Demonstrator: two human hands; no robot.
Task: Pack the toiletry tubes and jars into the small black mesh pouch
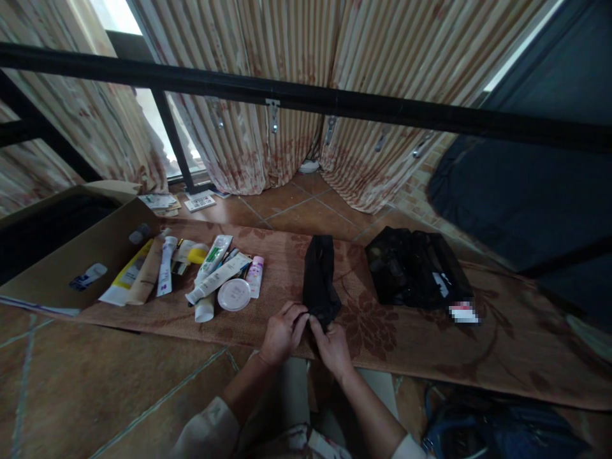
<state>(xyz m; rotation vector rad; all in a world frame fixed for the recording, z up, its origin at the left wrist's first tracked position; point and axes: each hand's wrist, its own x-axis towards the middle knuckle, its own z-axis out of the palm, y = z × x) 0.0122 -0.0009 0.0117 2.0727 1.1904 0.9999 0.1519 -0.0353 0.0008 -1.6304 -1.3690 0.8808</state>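
A long, limp black piece of fabric (319, 274) lies in front of me on the brown patterned cloth; whether it is a folded bag or something else I cannot tell. My left hand (283, 333) pinches its near end between thumb and fingers. Close beside it, my right hand (332, 347) grips the same end, and the two thumbs almost meet there. The fabric's far end stretches away from me, flat on the cloth. To the right sits a black see-through mesh bag (414, 268) with things inside.
Left of my hands lie several tubes (220, 277), a round lidded tub (234, 294) and a pink tube (255, 275). An open cardboard box (119, 245) stands at far left. A dark metal rail (306, 89) crosses before the curtains (239, 38). A blue bag (502, 427) lies at lower right.
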